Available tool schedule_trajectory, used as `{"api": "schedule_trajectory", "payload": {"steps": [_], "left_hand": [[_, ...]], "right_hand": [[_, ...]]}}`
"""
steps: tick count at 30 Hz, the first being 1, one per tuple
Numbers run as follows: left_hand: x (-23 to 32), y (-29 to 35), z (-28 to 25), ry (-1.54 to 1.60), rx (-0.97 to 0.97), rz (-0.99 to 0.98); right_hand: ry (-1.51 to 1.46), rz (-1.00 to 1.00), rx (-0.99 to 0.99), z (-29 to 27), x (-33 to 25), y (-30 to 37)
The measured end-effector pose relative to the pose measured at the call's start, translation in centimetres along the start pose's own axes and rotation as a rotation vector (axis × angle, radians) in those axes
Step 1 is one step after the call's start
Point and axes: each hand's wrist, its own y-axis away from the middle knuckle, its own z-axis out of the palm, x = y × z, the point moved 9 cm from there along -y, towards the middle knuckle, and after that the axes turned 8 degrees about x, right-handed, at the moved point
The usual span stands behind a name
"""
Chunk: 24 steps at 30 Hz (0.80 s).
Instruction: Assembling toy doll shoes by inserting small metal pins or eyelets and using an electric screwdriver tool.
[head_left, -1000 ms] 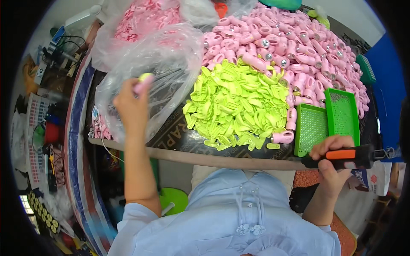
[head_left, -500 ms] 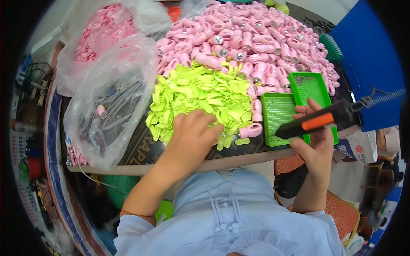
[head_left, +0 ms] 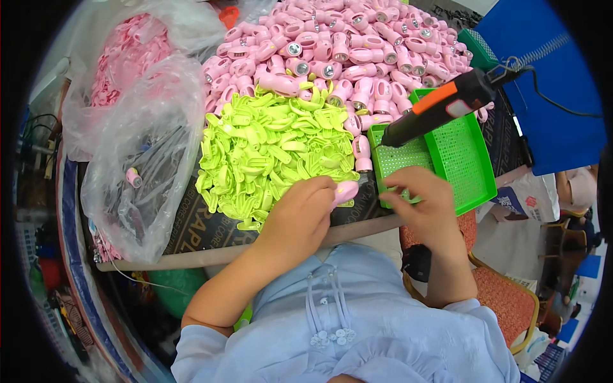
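My left hand [head_left: 297, 214] is closed around a pink flashlight [head_left: 345, 193] at the near edge of the yellow-green clip-like parts [head_left: 274, 153]. Its fingers hide much of the flashlight. My right hand [head_left: 426, 203] is over the near end of the perforated green tray [head_left: 408, 156], with bent fingers and a gap between thumb and forefinger. I see nothing held in it. A black and orange electric screwdriver [head_left: 440, 108] hangs tilted above the trays, apart from both hands, its tip toward the left tray.
Behind the yellow-green parts rises a large heap of pink flashlights [head_left: 357, 51]. A clear plastic bag [head_left: 150, 153] lies at the left, with pink parts [head_left: 131, 54] bagged behind it. A second green tray [head_left: 463, 163] stands at the right, near a blue panel [head_left: 552, 83].
My right hand has come away from the screwdriver and moved down and left to the tray. The screwdriver has swung up. My left hand has left the yellow-green parts and taken a pink flashlight.
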Motion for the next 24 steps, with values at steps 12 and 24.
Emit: {"api": "schedule_trajectory", "payload": {"steps": [12,24], "left_hand": [[-5.4,7.2,2.1,0.76,-0.138,-0.955],[-5.8,7.8,3.1,0.631,-0.158,-0.884]], "right_hand": [[0.304,-0.398,-0.219,8.4,-1.6,1.2],[-0.255,-0.065,-0.458,7.2,-2.1,0.7]]}}
